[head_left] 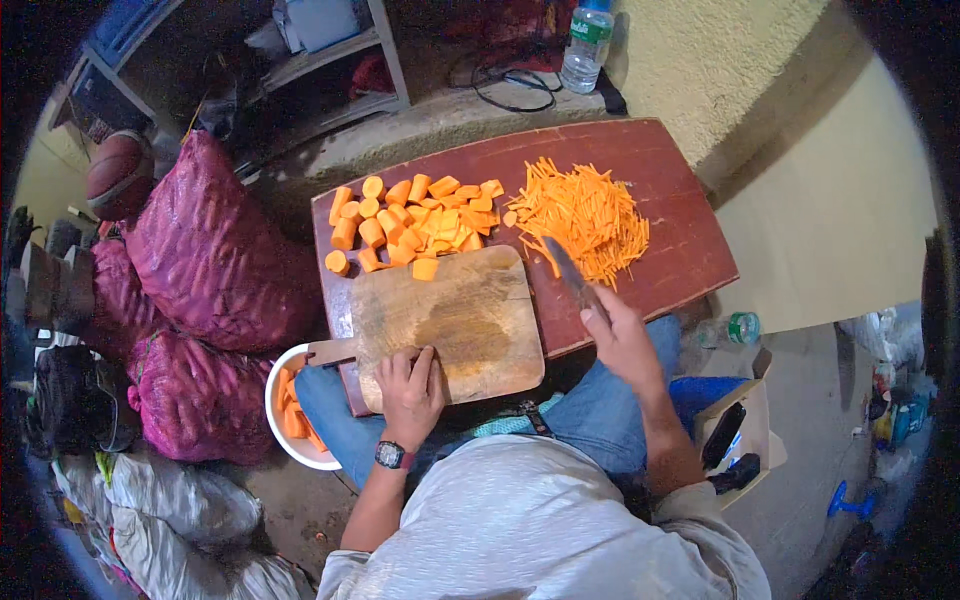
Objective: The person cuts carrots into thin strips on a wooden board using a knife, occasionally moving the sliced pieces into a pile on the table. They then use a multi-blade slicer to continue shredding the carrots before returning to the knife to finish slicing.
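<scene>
My left hand point(409, 402) lies on the near left part of a wooden cutting board point(485, 355), fingers stretched forward and nothing in them. My right hand point(624, 338) is closed round the handle of a knife point(568, 270). Its blade points away from me, past the board's right edge, at the near side of a heap of thin carrot strips point(592, 215). Cut carrot chunks and slices point(405, 222) cover the far left of the red tabletop point(680, 240). One carrot piece point(425, 269) sits on the board's far edge. The board's middle carries a dark wet patch.
A white bowl point(276, 415) of carrot pieces stands by my left leg. Beyond it are pink mesh sacks point(215, 245), a basketball point(120, 175) and white sacks point(165, 500). A water bottle point(586, 48) stands behind the table. An open carton point(760, 440) sits at my right.
</scene>
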`<act>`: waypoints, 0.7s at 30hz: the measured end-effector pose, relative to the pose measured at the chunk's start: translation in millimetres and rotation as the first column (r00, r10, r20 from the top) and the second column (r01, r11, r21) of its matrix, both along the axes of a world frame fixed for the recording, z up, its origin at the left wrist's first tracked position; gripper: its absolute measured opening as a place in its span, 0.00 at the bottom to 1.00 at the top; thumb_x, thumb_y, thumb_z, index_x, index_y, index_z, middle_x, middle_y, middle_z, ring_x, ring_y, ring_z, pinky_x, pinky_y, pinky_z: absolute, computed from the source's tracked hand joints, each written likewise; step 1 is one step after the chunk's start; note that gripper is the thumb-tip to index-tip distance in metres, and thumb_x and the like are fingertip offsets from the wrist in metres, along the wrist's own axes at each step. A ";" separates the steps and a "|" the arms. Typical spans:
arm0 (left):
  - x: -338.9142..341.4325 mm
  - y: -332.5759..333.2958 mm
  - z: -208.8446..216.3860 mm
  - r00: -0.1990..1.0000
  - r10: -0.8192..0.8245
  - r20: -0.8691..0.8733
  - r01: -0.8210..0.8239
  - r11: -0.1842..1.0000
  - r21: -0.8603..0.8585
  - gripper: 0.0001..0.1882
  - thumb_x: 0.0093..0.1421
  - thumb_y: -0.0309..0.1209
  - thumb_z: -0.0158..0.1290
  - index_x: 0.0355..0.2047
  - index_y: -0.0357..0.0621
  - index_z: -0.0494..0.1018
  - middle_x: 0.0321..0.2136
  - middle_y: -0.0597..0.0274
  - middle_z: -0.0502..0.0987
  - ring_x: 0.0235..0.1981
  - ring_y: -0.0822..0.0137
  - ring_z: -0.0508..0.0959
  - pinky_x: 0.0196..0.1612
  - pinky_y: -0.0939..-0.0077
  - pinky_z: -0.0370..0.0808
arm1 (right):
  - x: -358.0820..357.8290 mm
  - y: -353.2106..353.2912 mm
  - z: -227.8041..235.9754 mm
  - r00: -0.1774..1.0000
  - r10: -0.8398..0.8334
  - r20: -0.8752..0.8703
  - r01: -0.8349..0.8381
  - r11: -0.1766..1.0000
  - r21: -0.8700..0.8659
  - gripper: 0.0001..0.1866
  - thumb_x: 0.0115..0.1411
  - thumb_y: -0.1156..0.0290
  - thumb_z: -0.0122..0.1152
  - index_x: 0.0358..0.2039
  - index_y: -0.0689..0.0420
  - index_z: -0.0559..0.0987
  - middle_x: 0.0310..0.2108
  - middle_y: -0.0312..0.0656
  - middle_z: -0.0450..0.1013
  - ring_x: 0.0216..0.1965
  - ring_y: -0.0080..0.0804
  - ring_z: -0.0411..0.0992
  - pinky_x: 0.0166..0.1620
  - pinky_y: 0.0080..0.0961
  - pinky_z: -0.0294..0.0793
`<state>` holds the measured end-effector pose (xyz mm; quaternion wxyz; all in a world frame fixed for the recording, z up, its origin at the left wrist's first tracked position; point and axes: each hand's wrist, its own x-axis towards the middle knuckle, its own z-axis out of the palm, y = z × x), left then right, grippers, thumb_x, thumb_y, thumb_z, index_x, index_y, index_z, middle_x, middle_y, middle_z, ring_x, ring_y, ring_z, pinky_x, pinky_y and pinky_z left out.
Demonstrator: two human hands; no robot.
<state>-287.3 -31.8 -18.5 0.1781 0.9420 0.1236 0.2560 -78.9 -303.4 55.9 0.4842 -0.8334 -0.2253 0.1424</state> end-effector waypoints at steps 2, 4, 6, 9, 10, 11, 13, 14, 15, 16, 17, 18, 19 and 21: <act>0.4 1.1 2.7 1.000 0.014 -0.020 -0.013 1.000 0.014 0.15 0.65 0.27 0.63 0.51 0.39 0.83 0.44 0.54 0.78 0.46 0.50 0.75 0.51 0.52 0.70 | -13.3 1.9 -10.8 0.998 -0.001 -0.061 0.002 1.000 0.024 0.22 0.74 0.69 0.59 0.64 0.66 0.76 0.45 0.60 0.83 0.47 0.49 0.84 0.52 0.41 0.80; 0.6 1.1 2.5 1.000 0.009 -0.027 -0.008 1.000 0.018 0.14 0.65 0.27 0.63 0.51 0.39 0.83 0.44 0.54 0.78 0.46 0.50 0.75 0.51 0.52 0.69 | -23.1 7.6 -22.0 0.993 -0.002 -0.122 0.009 0.999 0.053 0.22 0.74 0.70 0.60 0.64 0.66 0.76 0.45 0.61 0.83 0.47 0.52 0.84 0.53 0.41 0.80; 0.8 1.6 0.2 1.000 -0.003 -0.003 0.003 1.000 0.014 0.14 0.65 0.27 0.63 0.51 0.40 0.82 0.44 0.54 0.78 0.45 0.50 0.75 0.51 0.51 0.69 | -28.6 13.8 -29.4 0.998 0.010 -0.054 -0.008 0.999 0.036 0.22 0.74 0.70 0.60 0.65 0.65 0.76 0.42 0.47 0.81 0.44 0.34 0.79 0.52 0.34 0.78; -0.1 1.0 0.3 1.000 -0.003 -0.019 0.003 1.000 0.027 0.15 0.65 0.26 0.63 0.51 0.40 0.82 0.44 0.54 0.78 0.46 0.50 0.75 0.51 0.52 0.69 | -7.3 18.7 -42.6 0.999 -0.004 0.038 0.004 1.000 -0.007 0.23 0.73 0.70 0.60 0.65 0.66 0.76 0.43 0.51 0.82 0.45 0.36 0.81 0.52 0.35 0.79; -0.2 0.6 0.4 1.000 -0.003 -0.017 0.004 1.000 0.025 0.15 0.65 0.26 0.63 0.51 0.40 0.82 0.44 0.54 0.78 0.46 0.50 0.75 0.51 0.52 0.69 | 3.6 20.7 -44.5 0.994 -0.015 0.109 0.020 0.999 -0.049 0.23 0.73 0.71 0.60 0.65 0.66 0.76 0.44 0.53 0.83 0.46 0.38 0.82 0.52 0.36 0.79; -1.4 0.0 1.2 1.000 0.003 -0.018 -0.003 1.000 0.024 0.15 0.64 0.26 0.63 0.52 0.40 0.82 0.44 0.54 0.78 0.46 0.50 0.75 0.51 0.51 0.69 | 10.1 26.2 -15.1 1.000 -0.022 0.007 0.023 0.991 -0.134 0.23 0.73 0.70 0.61 0.64 0.66 0.76 0.46 0.57 0.84 0.48 0.42 0.84 0.53 0.38 0.79; -1.3 -0.8 1.0 1.000 0.012 -0.015 -0.011 1.000 0.019 0.15 0.64 0.26 0.64 0.52 0.40 0.82 0.45 0.54 0.78 0.46 0.50 0.75 0.51 0.51 0.69 | 18.9 22.9 -6.0 0.998 -0.031 0.053 0.036 0.993 -0.108 0.22 0.73 0.71 0.61 0.64 0.66 0.77 0.45 0.57 0.84 0.47 0.43 0.84 0.52 0.38 0.80; -0.2 -1.0 0.6 1.000 0.004 -0.012 -0.004 1.000 0.019 0.15 0.64 0.26 0.64 0.52 0.40 0.82 0.45 0.54 0.78 0.46 0.49 0.75 0.51 0.51 0.69 | 21.6 19.6 -3.7 0.994 -0.043 0.096 0.051 0.996 -0.078 0.22 0.73 0.71 0.61 0.64 0.66 0.77 0.43 0.57 0.84 0.46 0.44 0.84 0.51 0.37 0.80; 0.8 -1.5 0.0 1.000 -0.004 -0.010 0.004 1.000 0.017 0.15 0.64 0.26 0.64 0.52 0.40 0.82 0.45 0.54 0.78 0.46 0.49 0.75 0.51 0.51 0.69 | 21.9 15.7 -7.7 0.986 -0.048 0.158 0.060 0.995 -0.073 0.21 0.73 0.71 0.61 0.63 0.65 0.77 0.41 0.56 0.83 0.44 0.43 0.84 0.50 0.37 0.80; 1.1 -1.2 -0.9 1.000 -0.007 -0.008 0.008 1.000 0.012 0.15 0.64 0.26 0.64 0.52 0.40 0.82 0.45 0.54 0.78 0.46 0.49 0.75 0.51 0.51 0.69 | 18.0 14.8 -6.6 0.986 -0.050 0.159 0.063 0.995 -0.078 0.21 0.73 0.71 0.61 0.63 0.65 0.77 0.41 0.56 0.83 0.44 0.43 0.84 0.50 0.37 0.80; 1.3 -1.2 -1.5 1.000 -0.008 -0.006 0.008 1.000 0.021 0.15 0.64 0.26 0.63 0.51 0.40 0.82 0.45 0.53 0.78 0.46 0.49 0.75 0.51 0.51 0.70 | 12.9 15.3 -4.9 0.993 -0.011 0.114 0.017 0.999 -0.049 0.21 0.72 0.71 0.61 0.63 0.65 0.78 0.41 0.57 0.83 0.44 0.44 0.84 0.50 0.38 0.80; 1.7 -0.8 -2.2 1.000 -0.011 -0.004 0.011 1.000 0.029 0.15 0.64 0.26 0.63 0.51 0.40 0.82 0.45 0.52 0.78 0.46 0.49 0.75 0.51 0.51 0.70 | 9.6 17.1 -3.8 0.997 0.028 0.069 -0.026 0.999 -0.018 0.20 0.72 0.71 0.62 0.62 0.64 0.78 0.41 0.57 0.83 0.44 0.46 0.84 0.49 0.39 0.80; 1.4 -0.3 -2.6 1.000 -0.023 0.001 0.023 1.000 0.019 0.15 0.64 0.26 0.63 0.51 0.40 0.82 0.45 0.52 0.78 0.46 0.49 0.75 0.51 0.51 0.70 | 9.0 18.5 -9.0 0.997 0.016 0.074 -0.014 1.000 -0.027 0.20 0.72 0.71 0.62 0.62 0.64 0.78 0.41 0.57 0.83 0.44 0.46 0.84 0.49 0.39 0.80; -2.3 2.2 -3.2 1.000 -0.007 -0.015 0.007 1.000 -0.002 0.15 0.64 0.26 0.63 0.51 0.39 0.82 0.45 0.51 0.78 0.47 0.48 0.75 0.52 0.50 0.70 | 10.6 21.8 -27.2 0.991 0.094 0.092 -0.086 0.992 -0.091 0.20 0.72 0.71 0.62 0.61 0.63 0.78 0.42 0.59 0.83 0.46 0.47 0.85 0.49 0.41 0.80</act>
